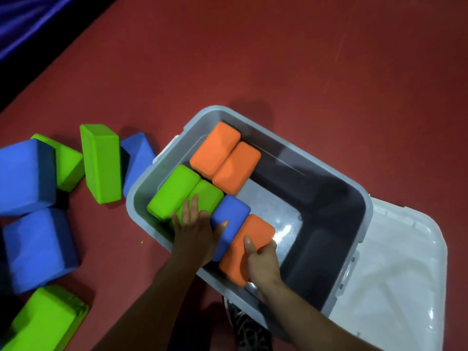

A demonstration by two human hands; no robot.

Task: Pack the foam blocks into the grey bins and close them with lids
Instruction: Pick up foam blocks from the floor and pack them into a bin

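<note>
A grey bin stands open on the red floor. Inside it, two orange blocks stand at the far end and two green blocks beside them. My left hand holds a blue block, thumb on its top and fingers reaching between it and the green blocks. My right hand grips an orange block that sits against the blue one, near the bin's front wall. The right half of the bin is bare.
A pale grey lid lies on the floor right of the bin. Left of the bin lie loose blue blocks and green blocks. A shoe shows below the bin.
</note>
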